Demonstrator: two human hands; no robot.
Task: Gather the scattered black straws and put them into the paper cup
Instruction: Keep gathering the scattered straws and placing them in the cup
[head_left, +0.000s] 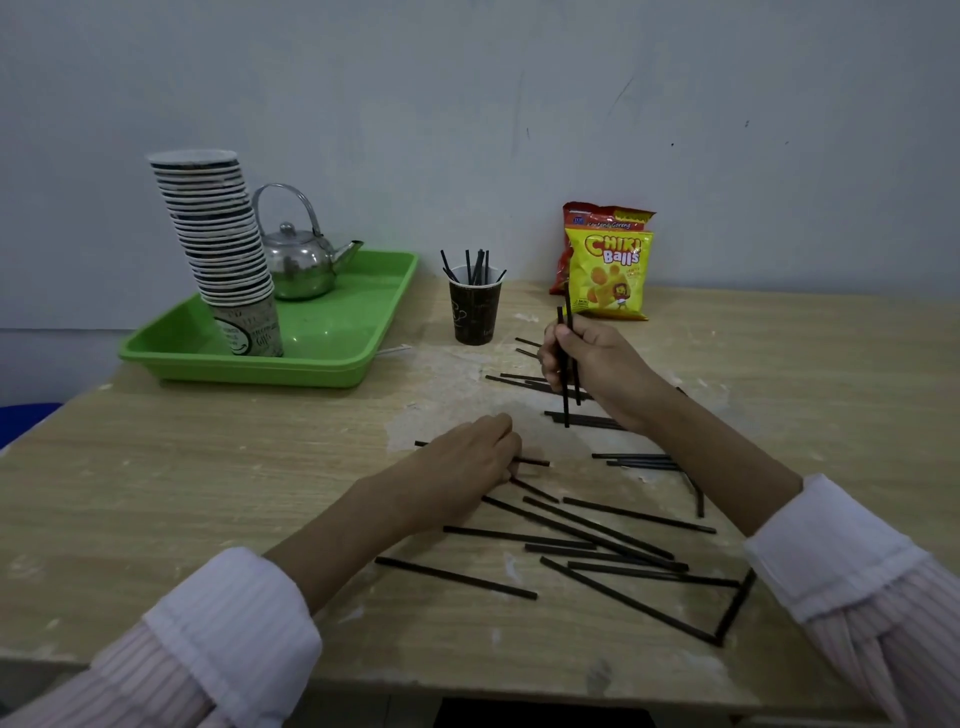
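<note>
A dark paper cup (475, 312) stands at the back middle of the table with several black straws upright in it. My right hand (597, 369) grips two black straws (565, 395) held nearly upright, to the right of the cup. My left hand (462, 467) lies low on the table, its fingers pinching a black straw (535, 462) that lies flat. Several more black straws (597, 535) lie scattered across the wooden table (208, 493) in front of and between my hands.
A green tray (322, 332) at the back left holds a tall stack of paper cups (218, 244) and a metal teapot (301, 260). Two snack bags (608, 270) lean against the wall at the back right. The table's front edge runs close to my sleeves.
</note>
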